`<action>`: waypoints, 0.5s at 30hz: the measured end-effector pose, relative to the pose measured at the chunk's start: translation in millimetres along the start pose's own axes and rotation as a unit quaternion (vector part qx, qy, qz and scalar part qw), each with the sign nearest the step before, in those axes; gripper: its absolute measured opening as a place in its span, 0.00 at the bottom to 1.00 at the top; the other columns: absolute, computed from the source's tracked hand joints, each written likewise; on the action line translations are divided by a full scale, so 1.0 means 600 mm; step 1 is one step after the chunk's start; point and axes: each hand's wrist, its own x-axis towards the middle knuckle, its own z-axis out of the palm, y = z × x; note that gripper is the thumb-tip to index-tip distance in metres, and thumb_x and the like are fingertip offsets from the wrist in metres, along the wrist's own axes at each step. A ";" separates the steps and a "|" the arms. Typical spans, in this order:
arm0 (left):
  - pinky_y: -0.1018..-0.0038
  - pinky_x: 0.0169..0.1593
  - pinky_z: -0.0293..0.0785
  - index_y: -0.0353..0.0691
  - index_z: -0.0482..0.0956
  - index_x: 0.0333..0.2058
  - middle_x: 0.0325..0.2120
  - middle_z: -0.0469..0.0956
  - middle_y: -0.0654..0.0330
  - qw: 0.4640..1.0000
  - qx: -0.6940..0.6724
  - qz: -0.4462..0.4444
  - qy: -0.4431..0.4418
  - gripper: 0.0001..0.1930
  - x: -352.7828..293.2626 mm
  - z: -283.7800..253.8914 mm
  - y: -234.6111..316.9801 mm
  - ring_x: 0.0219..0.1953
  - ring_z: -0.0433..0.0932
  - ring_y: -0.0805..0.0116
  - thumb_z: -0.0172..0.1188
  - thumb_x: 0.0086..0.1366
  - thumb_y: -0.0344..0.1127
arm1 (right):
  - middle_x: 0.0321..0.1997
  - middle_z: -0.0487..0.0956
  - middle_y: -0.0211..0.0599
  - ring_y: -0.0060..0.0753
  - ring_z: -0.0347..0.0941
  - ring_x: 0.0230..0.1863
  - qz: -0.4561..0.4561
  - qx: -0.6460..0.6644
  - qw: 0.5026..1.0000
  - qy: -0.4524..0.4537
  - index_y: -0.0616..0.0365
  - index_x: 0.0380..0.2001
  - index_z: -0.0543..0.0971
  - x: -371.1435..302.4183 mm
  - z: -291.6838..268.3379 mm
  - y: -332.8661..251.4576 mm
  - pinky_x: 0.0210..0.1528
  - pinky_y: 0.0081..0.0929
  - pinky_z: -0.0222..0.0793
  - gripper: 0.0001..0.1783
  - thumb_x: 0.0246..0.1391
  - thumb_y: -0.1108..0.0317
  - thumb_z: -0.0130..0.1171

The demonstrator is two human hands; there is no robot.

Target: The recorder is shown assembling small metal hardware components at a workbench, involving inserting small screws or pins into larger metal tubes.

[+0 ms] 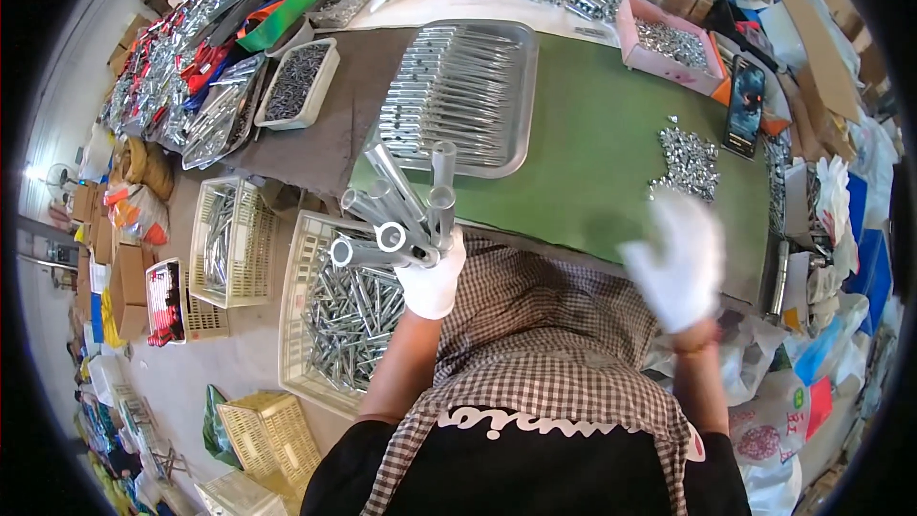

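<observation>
A: State the position of the metal tubes (pixel 399 182).

B: Bunched in the white-gloved left hand (pixel 432 279), by the near edge of the green-topped bench (pixel 592 134). That grip is wrapped around their lower ends; the hollow upper ends fan out.

A: And the right hand (pixel 680 263)?

B: Near a heap of small shiny pieces (pixel 686 162) on the bench. The thumb stands away from the fingers, so the grip is loosely spread. Owing to blur, I cannot tell whether anything small is in it.

A: Handling?

B: In my judgement: stiff, fairly heavy as a bunch, liable to slide against one another, hardly fragile. Best held low, around the whole bundle, where it narrows.

A: Materials?

B: Tubes: bright, smooth, round metal. Tray (pixel 524 105): polished metal, corners rounded, bearing slender rods (pixel 463 96) in rows. Crate (pixel 291 325): cream, apparently plastic, holding loose metal parts (pixel 353 315). Apron (pixel 544 325): checked cloth.
</observation>
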 end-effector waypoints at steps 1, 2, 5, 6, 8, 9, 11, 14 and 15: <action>0.75 0.26 0.72 0.39 0.73 0.36 0.27 0.74 0.61 0.998 -0.020 0.037 0.042 0.12 -0.006 0.000 -0.022 0.25 0.74 0.72 0.61 0.55 0.18 | 0.57 0.74 0.50 0.51 0.68 0.59 -0.029 0.031 0.998 -0.051 0.60 0.56 0.72 0.025 0.029 -0.050 0.63 0.46 0.61 0.40 0.41 0.50 0.69; 0.75 0.26 0.72 0.39 0.73 0.36 0.27 0.74 0.61 0.998 -0.022 0.041 0.041 0.12 0.001 -0.005 -0.020 0.25 0.74 0.72 0.61 0.55 0.18 | 0.59 0.72 0.51 0.52 0.67 0.60 -0.047 0.048 0.996 -0.054 0.64 0.56 0.70 0.038 0.063 -0.079 0.63 0.48 0.60 0.45 0.40 0.45 0.69; 0.75 0.34 0.73 0.38 0.75 0.36 0.27 0.76 0.59 0.887 0.361 0.263 0.113 0.11 0.013 -0.013 0.054 0.28 0.76 0.68 0.65 0.54 0.27 | 0.62 0.68 0.53 0.51 0.62 0.65 -0.011 0.037 0.997 -0.070 0.65 0.59 0.67 0.072 0.122 -0.123 0.66 0.45 0.57 0.49 0.37 0.45 0.71; 0.68 0.37 0.75 0.37 0.76 0.37 0.28 0.77 0.57 0.935 0.295 0.174 0.093 0.11 0.012 -0.015 0.057 0.30 0.77 0.63 0.64 0.55 0.30 | 0.63 0.67 0.53 0.50 0.61 0.66 0.002 0.017 0.997 -0.078 0.65 0.60 0.66 0.078 0.133 -0.129 0.67 0.45 0.56 0.51 0.37 0.46 0.72; 0.37 0.45 0.74 0.40 0.77 0.37 0.36 0.78 0.47 0.775 0.555 0.292 0.078 0.11 0.015 -0.033 0.086 0.38 0.79 0.43 0.61 0.58 0.38 | 0.64 0.67 0.52 0.50 0.61 0.66 0.012 0.021 0.996 -0.084 0.65 0.61 0.64 0.079 0.137 -0.135 0.67 0.45 0.56 0.52 0.37 0.46 0.72; 0.49 0.40 0.79 0.43 0.79 0.40 0.33 0.80 0.52 0.559 0.751 0.351 0.030 0.13 0.020 -0.056 0.122 0.35 0.81 0.50 0.60 0.61 0.43 | 0.64 0.66 0.52 0.50 0.60 0.66 0.026 0.023 0.995 -0.092 0.64 0.62 0.63 0.079 0.137 -0.137 0.67 0.45 0.55 0.53 0.37 0.47 0.72; 0.63 0.34 0.80 0.47 0.79 0.39 0.26 0.81 0.62 -0.115 0.888 0.444 -0.029 0.18 0.015 -0.036 0.021 0.28 0.81 0.62 0.54 0.65 0.55 | 0.64 0.66 0.52 0.50 0.60 0.66 0.020 0.025 0.996 -0.085 0.64 0.63 0.62 0.083 0.138 -0.140 0.67 0.45 0.55 0.53 0.37 0.48 0.72; 0.67 0.34 0.78 0.51 0.77 0.34 0.21 0.80 0.66 -0.135 0.848 0.512 -0.027 0.18 0.030 -0.010 0.038 0.25 0.78 0.67 0.51 0.66 0.58 | 0.62 0.68 0.48 0.51 0.61 0.66 0.011 0.047 0.998 -0.047 0.58 0.61 0.66 0.095 0.126 -0.137 0.66 0.47 0.57 0.48 0.36 0.52 0.73; 0.67 0.34 0.78 0.51 0.77 0.34 0.21 0.80 0.66 -0.132 0.846 0.516 -0.021 0.18 0.034 -0.006 0.034 0.25 0.78 0.67 0.51 0.66 0.58 | 0.60 0.70 0.46 0.50 0.63 0.64 -0.039 0.084 0.995 -0.020 0.55 0.58 0.70 0.107 0.114 -0.138 0.64 0.47 0.59 0.43 0.35 0.56 0.72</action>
